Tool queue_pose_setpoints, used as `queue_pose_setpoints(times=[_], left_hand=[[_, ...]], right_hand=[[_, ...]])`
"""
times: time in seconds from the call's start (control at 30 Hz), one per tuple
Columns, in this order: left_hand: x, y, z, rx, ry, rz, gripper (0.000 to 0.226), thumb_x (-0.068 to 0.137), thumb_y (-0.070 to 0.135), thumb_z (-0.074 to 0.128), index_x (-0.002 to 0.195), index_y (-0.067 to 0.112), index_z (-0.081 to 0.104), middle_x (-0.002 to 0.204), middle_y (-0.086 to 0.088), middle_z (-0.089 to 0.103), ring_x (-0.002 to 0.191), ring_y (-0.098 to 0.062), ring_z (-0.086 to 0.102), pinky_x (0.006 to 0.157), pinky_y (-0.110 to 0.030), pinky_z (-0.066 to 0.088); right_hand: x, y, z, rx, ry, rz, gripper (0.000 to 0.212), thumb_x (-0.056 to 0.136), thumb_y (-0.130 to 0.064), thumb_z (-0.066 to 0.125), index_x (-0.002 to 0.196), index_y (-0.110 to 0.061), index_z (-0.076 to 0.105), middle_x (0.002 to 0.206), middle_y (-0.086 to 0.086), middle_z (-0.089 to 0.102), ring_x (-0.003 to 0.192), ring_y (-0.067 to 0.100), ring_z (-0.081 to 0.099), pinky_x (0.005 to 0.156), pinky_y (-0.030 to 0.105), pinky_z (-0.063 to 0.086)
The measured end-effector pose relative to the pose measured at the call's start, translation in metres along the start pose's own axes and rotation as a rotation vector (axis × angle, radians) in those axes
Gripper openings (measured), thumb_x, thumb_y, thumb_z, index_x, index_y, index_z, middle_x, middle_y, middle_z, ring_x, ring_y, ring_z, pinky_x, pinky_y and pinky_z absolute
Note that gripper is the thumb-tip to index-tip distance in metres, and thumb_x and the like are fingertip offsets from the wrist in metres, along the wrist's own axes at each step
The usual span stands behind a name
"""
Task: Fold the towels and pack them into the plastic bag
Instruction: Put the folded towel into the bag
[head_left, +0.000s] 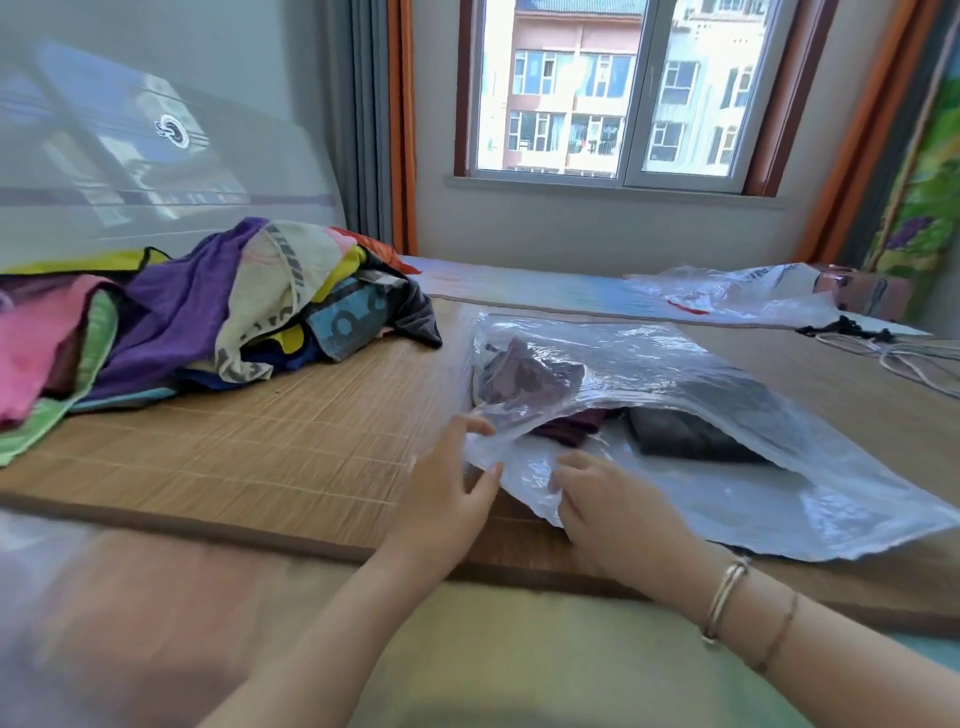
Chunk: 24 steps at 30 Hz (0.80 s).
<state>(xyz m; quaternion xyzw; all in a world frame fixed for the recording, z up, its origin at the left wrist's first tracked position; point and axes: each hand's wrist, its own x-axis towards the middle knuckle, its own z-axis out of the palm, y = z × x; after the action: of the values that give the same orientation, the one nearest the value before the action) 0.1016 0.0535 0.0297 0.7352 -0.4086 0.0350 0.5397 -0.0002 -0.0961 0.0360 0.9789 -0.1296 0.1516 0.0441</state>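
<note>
A clear plastic bag (727, 467) lies on the bamboo mat (234, 447), its mouth facing me. Inside it sit a folded dark purple towel (566, 423) and a folded dark grey towel (691, 434). My left hand (447, 493) pinches the upper flap of the bag's mouth at its left corner. My right hand (618, 504) presses on the lower flap just in front of the opening, fingers curled onto the plastic. A heap of unfolded towels (208, 322), purple, pink, green, cream and blue, lies at the left of the mat.
A second crumpled plastic bag (737, 293) lies at the back right, with white cables (898, 364) and a small dark item beside it. A window is behind, curtains at its sides, and a headboard at the left.
</note>
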Motion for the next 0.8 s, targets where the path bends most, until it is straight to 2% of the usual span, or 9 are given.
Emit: queue_pose_setpoints(times=[0.03, 0.1, 0.17, 0.3, 0.4, 0.53, 0.67, 0.73, 0.8], left_hand=[[-0.008, -0.002, -0.007, -0.055, 0.042, -0.063, 0.024, 0.092, 0.021, 0.062, 0.11, 0.03, 0.051, 0.106, 0.023, 0.057, 0.095, 0.007, 0.052, 0.092, -0.029, 0.039], [-0.024, -0.008, -0.024, -0.183, 0.163, -0.185, 0.023, 0.091, 0.017, 0.061, 0.109, 0.029, 0.054, 0.111, 0.027, 0.052, 0.116, 0.0, 0.047, 0.095, -0.026, 0.036], [-0.037, -0.015, -0.046, -0.285, 0.278, -0.262, 0.022, 0.093, 0.013, 0.058, 0.108, 0.028, 0.056, 0.114, 0.024, 0.053, 0.123, -0.004, 0.046, 0.098, -0.027, 0.036], [-0.048, -0.027, -0.096, -0.328, 0.39, -0.322, 0.02, 0.095, 0.012, 0.054, 0.11, 0.026, 0.055, 0.11, 0.023, 0.053, 0.12, -0.005, 0.05, 0.09, -0.023, 0.036], [-0.045, -0.042, -0.135, -0.294, 0.483, -0.313, 0.018, 0.095, 0.011, 0.053, 0.107, 0.025, 0.056, 0.107, 0.019, 0.055, 0.113, -0.005, 0.053, 0.079, -0.015, 0.038], [-0.056, -0.086, -0.179, -0.214, 0.557, -0.373, 0.018, 0.095, 0.013, 0.054, 0.101, 0.029, 0.058, 0.109, 0.016, 0.059, 0.104, -0.001, 0.055, 0.075, -0.018, 0.04], [-0.057, -0.127, -0.193, -0.115, 0.553, -0.411, 0.022, 0.093, 0.013, 0.056, 0.1, 0.034, 0.058, 0.109, 0.014, 0.061, 0.097, 0.0, 0.056, 0.077, -0.019, 0.043], [-0.041, -0.142, -0.197, -0.083, 0.519, -0.422, 0.02, 0.092, 0.015, 0.057, 0.1, 0.034, 0.059, 0.109, 0.016, 0.062, 0.102, -0.004, 0.057, 0.087, -0.026, 0.046], [-0.022, -0.15, -0.201, -0.104, 0.569, -0.477, 0.017, 0.091, 0.018, 0.057, 0.095, 0.034, 0.061, 0.105, 0.015, 0.063, 0.107, -0.008, 0.057, 0.095, -0.034, 0.045]], right_hand=[[-0.009, -0.009, -0.006, 0.02, 0.069, -0.034, 0.028, 0.09, -0.023, 0.037, 0.099, -0.015, 0.062, 0.11, 0.002, 0.06, 0.102, 0.023, 0.057, 0.075, 0.032, 0.042], [-0.015, -0.027, -0.016, 0.073, 0.144, -0.076, 0.032, 0.083, -0.029, 0.032, 0.079, -0.015, 0.06, 0.081, 0.0, 0.06, 0.078, 0.022, 0.058, 0.059, 0.031, 0.041], [-0.009, -0.047, -0.025, 0.116, 0.187, -0.12, 0.032, 0.081, -0.031, 0.032, 0.072, -0.014, 0.057, 0.071, -0.001, 0.056, 0.072, 0.02, 0.054, 0.056, 0.03, 0.041], [0.026, -0.098, -0.033, 0.196, 0.237, -0.192, 0.035, 0.081, -0.032, 0.03, 0.075, -0.012, 0.057, 0.073, 0.001, 0.056, 0.075, 0.022, 0.053, 0.061, 0.036, 0.046], [0.063, -0.138, -0.021, 0.216, 0.242, -0.187, 0.024, 0.088, -0.026, 0.042, 0.083, -0.014, 0.062, 0.079, 0.0, 0.06, 0.079, 0.02, 0.055, 0.065, 0.034, 0.046], [0.127, -0.189, 0.006, 0.472, 0.12, -0.094, 0.018, 0.092, -0.018, 0.049, 0.098, -0.011, 0.063, 0.1, 0.001, 0.059, 0.092, 0.018, 0.055, 0.068, 0.026, 0.037], [0.195, -0.225, 0.035, 0.666, 0.03, -0.057, 0.029, 0.093, -0.021, 0.049, 0.12, -0.015, 0.06, 0.127, 0.003, 0.047, 0.107, 0.016, 0.049, 0.083, 0.024, 0.039], [0.226, -0.238, 0.046, 0.801, -0.019, -0.023, 0.033, 0.094, -0.021, 0.047, 0.126, -0.018, 0.057, 0.124, 0.002, 0.049, 0.091, 0.01, 0.05, 0.069, 0.017, 0.041], [0.254, -0.25, 0.055, 0.921, -0.056, 0.027, 0.031, 0.095, -0.023, 0.047, 0.124, -0.02, 0.058, 0.105, 0.002, 0.059, 0.07, 0.009, 0.05, 0.049, 0.013, 0.04]])
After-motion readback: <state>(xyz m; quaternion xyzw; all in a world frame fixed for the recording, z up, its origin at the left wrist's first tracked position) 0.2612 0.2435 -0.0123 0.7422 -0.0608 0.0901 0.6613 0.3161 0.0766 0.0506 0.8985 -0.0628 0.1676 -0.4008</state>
